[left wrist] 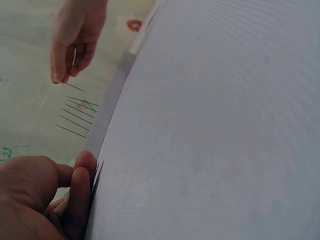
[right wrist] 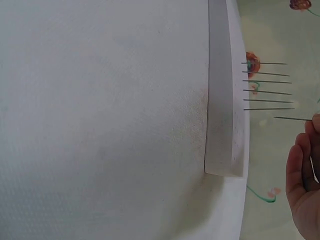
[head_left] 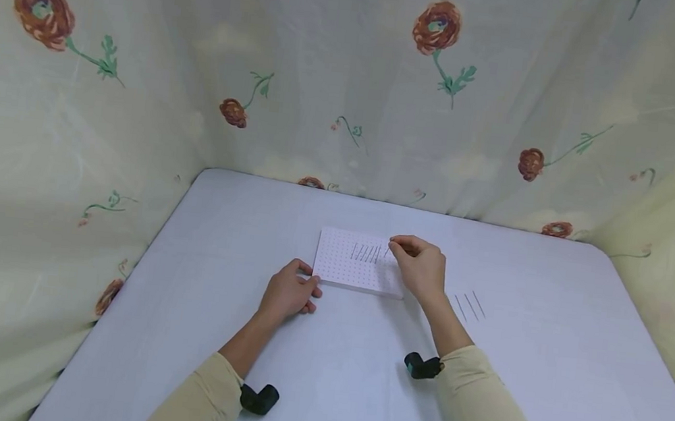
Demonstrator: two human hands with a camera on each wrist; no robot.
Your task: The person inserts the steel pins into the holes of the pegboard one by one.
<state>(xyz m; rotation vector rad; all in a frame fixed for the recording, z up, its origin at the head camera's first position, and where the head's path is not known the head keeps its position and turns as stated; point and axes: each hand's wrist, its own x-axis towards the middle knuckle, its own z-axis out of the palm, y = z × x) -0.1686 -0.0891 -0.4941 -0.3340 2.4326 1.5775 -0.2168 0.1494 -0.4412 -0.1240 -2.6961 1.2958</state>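
A white board [head_left: 331, 271] with a grid of small holes lies on the table. Several thin dark metal pins [right wrist: 270, 108] stand upright in a row on it. My right hand [head_left: 423, 269] is above the board's right side, pinching another thin pin [right wrist: 290, 118] between thumb and fingertips. That pin points down, close beside the row; whether its tip touches the board I cannot tell. At the board's near left corner, my left hand [head_left: 288, 292] holds the edge with thumb and forefinger, its other fingers resting lower by the table.
Three loose pins [head_left: 470, 307] lie on the white table [head_left: 545, 339], to the right of my right forearm. Flowered curtains [head_left: 351, 69] hang around the back and sides of the table. A black wrist camera [head_left: 259, 399] sits at each sleeve cuff.
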